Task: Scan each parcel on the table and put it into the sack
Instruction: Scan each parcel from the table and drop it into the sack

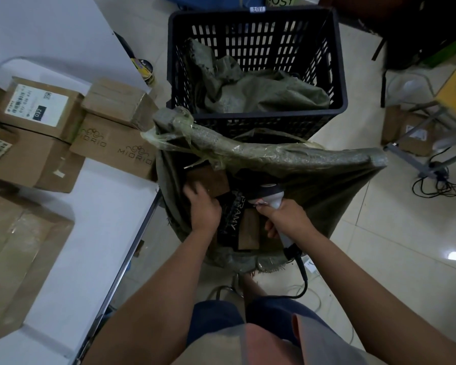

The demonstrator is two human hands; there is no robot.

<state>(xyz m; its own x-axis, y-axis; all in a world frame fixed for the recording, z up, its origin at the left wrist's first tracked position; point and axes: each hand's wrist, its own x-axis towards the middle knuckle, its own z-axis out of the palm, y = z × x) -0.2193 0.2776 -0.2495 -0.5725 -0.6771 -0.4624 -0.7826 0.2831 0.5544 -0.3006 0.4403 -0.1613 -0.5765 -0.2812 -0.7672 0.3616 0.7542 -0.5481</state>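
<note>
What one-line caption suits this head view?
Left hand sets a brown parcel inside the open sack while the right hand grips the scanner.

both bare forearms reach forward and down, roughly side by side. the left hand [202,206] is turned palm down, knuckles up, fingers bent downward so their tips are hidden from view. the right hand [284,218] is closed in a fist-like grip, thumb side up, wrist angled slightly inward toward the left.

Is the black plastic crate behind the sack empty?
No, the black crate holds a crumpled grey-green sack.
</note>
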